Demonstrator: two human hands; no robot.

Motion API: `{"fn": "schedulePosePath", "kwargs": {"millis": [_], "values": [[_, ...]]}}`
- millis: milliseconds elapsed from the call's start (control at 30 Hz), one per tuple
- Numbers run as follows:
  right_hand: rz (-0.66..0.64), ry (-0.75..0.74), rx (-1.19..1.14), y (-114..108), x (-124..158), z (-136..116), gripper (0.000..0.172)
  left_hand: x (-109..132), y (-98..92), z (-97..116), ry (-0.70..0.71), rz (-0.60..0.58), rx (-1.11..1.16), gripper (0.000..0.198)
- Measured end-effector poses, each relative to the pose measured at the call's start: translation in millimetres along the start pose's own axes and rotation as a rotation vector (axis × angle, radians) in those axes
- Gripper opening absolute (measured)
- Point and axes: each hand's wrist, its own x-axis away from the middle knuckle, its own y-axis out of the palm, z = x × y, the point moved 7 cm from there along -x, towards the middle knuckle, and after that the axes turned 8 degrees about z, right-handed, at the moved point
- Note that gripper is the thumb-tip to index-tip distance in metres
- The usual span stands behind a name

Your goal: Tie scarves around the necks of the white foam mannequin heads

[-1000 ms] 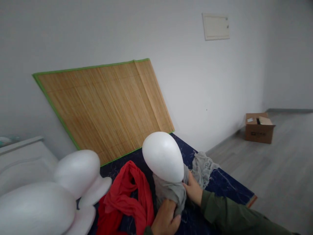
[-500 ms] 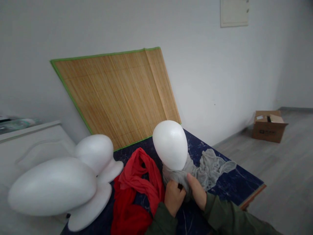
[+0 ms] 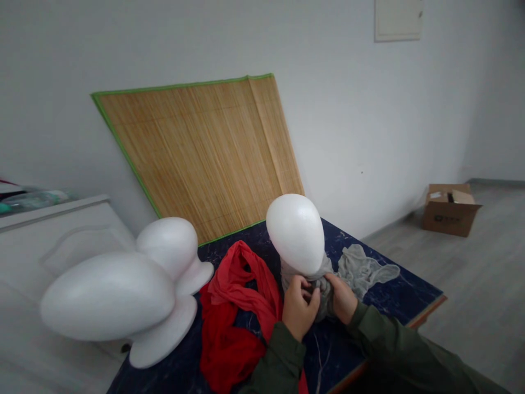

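Note:
A white mannequin head stands on the dark blue marbled table, with a grey scarf wound around its neck. My left hand is at the front of the neck, its fingers curled and pinching the scarf's folds. On the right side of the neck, my right hand grips the same cloth between thumb and fingers. The scarf's loose end lies crumpled on the table to the right. A red scarf rests in a heap left of my left hand.
Two more white mannequin heads stand at the left on round bases. A green-edged bamboo mat leans on the wall behind the table. A white cabinet is at left, and a cardboard box sits on the floor at right.
My left hand has turned from a fist low on the scarf to a pinch nearer the neck's front. My right hand has moved up and right along the cloth. The view has shifted slightly.

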Motion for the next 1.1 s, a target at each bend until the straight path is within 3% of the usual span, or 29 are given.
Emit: {"fn": "schedulePosePath", "kwargs": {"millis": [133, 267, 433, 567, 733, 933, 1033, 1100], "values": [[-0.165, 0.274, -0.14, 11, 6, 3, 0.032, -2, 5.2, -12, -0.092, -0.034, -0.043, 0.024], [-0.304, 0.338, -0.136, 18, 15, -3, 0.035, -2, 10.6, -28, -0.208, -0.054, -0.028, 0.027], [-0.33, 0.323, -0.11, 14, 17, 3, 0.031, -3, 13.3, -33, -0.284, -0.064, 0.195, 0.041], [-0.276, 0.246, -0.117, 9, 13, 6, 0.028, -3, 17.8, -33, -0.316, -0.112, 0.219, 0.031], [-0.314, 0.279, -0.11, 14, 15, 6, 0.039, -4, 10.8, -32, -0.292, 0.004, 0.233, 0.031], [-0.355, 0.285, -0.042, 18, 17, 2, 0.049, -6, 6.1, -32, -0.285, 0.04, 0.334, 0.04], [-0.327, 0.241, -0.037, 14, 13, -1, 0.051, -8, 8.5, -31, -0.303, -0.019, 0.453, 0.041], [-0.298, 0.211, -0.058, 11, 10, -3, 0.052, -8, 14.5, -30, -0.346, -0.13, 0.538, 0.039]]}}
